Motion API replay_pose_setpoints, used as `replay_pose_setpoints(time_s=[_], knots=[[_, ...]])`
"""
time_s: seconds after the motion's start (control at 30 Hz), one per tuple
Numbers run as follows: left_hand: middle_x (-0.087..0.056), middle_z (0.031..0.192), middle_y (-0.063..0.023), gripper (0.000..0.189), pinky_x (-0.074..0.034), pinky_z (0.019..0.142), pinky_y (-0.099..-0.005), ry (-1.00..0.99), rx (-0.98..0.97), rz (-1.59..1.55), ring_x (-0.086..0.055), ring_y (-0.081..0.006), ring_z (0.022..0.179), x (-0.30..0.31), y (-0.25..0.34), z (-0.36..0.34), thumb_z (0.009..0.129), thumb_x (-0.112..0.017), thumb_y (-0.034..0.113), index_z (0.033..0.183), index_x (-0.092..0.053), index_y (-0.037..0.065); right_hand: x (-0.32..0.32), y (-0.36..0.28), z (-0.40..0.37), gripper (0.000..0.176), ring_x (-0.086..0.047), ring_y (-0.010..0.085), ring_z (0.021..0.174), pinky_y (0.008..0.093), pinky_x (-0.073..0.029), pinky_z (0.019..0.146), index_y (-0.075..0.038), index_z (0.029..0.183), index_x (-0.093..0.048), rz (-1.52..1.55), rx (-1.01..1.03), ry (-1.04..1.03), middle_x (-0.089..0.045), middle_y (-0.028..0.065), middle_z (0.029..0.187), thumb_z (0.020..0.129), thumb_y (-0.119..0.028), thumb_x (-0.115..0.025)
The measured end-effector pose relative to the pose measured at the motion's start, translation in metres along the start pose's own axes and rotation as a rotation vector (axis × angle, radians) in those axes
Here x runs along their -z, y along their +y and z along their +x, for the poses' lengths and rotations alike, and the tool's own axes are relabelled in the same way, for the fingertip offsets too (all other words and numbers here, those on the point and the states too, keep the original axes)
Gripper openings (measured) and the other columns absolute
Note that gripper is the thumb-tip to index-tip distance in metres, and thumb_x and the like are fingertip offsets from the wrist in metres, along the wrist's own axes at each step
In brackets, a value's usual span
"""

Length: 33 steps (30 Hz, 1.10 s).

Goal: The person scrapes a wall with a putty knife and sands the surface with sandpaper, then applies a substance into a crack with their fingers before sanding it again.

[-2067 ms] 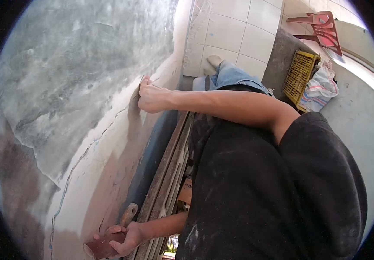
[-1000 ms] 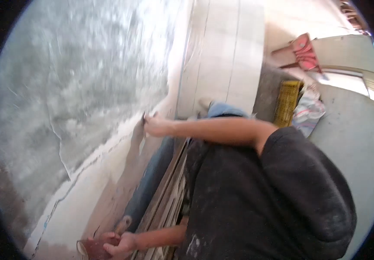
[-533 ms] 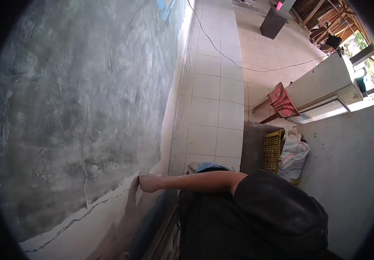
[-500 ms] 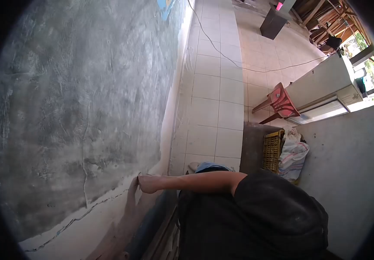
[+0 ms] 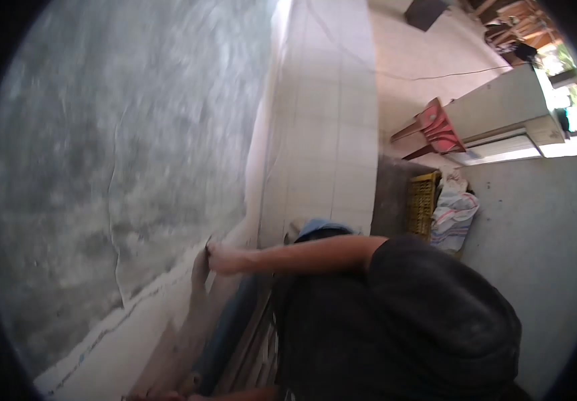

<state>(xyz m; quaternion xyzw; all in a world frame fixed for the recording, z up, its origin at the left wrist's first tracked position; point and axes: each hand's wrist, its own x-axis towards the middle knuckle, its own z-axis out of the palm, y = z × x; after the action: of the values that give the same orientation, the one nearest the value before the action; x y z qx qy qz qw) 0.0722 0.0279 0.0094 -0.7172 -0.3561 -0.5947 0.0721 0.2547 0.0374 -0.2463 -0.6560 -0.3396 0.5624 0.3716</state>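
My right hand reaches across to the grey plastered wall, its fingers closed at the lower edge of the plaster. A small dark edge shows at the fingertips; I cannot make out what it is. From there a jagged crack runs down and left, between the grey plaster and a paler strip. My left hand is only partly in view at the bottom edge, so its fingers and anything in them cannot be read. A thin raised line runs along the grey surface.
Beside the wall runs a tiled floor strip. To the right are a yellow crate, a white striped sack, a red plastic chair and a pale cabinet. A cable crosses the floor. A dark blue long shape lies near me.
My view has shifted and blurred. My right hand stays at the plaster's lower edge, slightly higher and further left in view. My left hand has come into view at the bottom.
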Motion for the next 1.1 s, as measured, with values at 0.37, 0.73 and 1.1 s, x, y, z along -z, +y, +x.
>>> replay_pose_setpoints(time_s=[0.37, 0.73, 1.1], knots=[[-0.058, 0.099, -0.0358, 0.055, -0.029, 0.034, -0.0243, -0.020, 0.210, -0.083, -0.041, -0.0154, 0.040, 0.011, -0.016, -0.012, 0.075, -0.052, 0.014, 0.117, -0.033, -0.015, 0.009, -0.021, -0.026, 0.053, -0.047, 0.0433, 0.116, 0.0443, -0.038, 0.100, -0.003, 0.138, -0.031, 0.248, -0.213, 0.064, -0.052, 0.0279, 0.120, 0.094, -0.033, -0.035], [-0.058, 0.102, -0.0328, 0.053, -0.028, 0.033, -0.0235, -0.028, 0.192, -0.045, -0.042, -0.0146, 0.041, 0.006, -0.011, -0.009, 0.075, -0.051, 0.016, 0.115, -0.034, -0.015, 0.018, -0.011, -0.019, 0.032, -0.055, 0.0212, 0.090, 0.0364, -0.045, 0.075, -0.004, 0.113, -0.057, 0.708, -0.366, 0.264, -0.059, 0.0097, 0.091, 0.094, -0.023, -0.041], [-0.056, 0.105, -0.0348, 0.054, -0.029, 0.033, -0.0222, -0.003, 0.184, -0.051, -0.042, -0.0145, 0.040, -0.002, -0.008, -0.008, 0.073, -0.050, 0.016, 0.116, -0.034, -0.014, 0.028, -0.046, -0.038, 0.032, -0.056, 0.0221, 0.097, 0.0335, -0.044, 0.083, -0.003, 0.117, -0.055, 0.697, -0.268, 0.197, -0.060, 0.0113, 0.101, 0.091, -0.014, -0.039]])
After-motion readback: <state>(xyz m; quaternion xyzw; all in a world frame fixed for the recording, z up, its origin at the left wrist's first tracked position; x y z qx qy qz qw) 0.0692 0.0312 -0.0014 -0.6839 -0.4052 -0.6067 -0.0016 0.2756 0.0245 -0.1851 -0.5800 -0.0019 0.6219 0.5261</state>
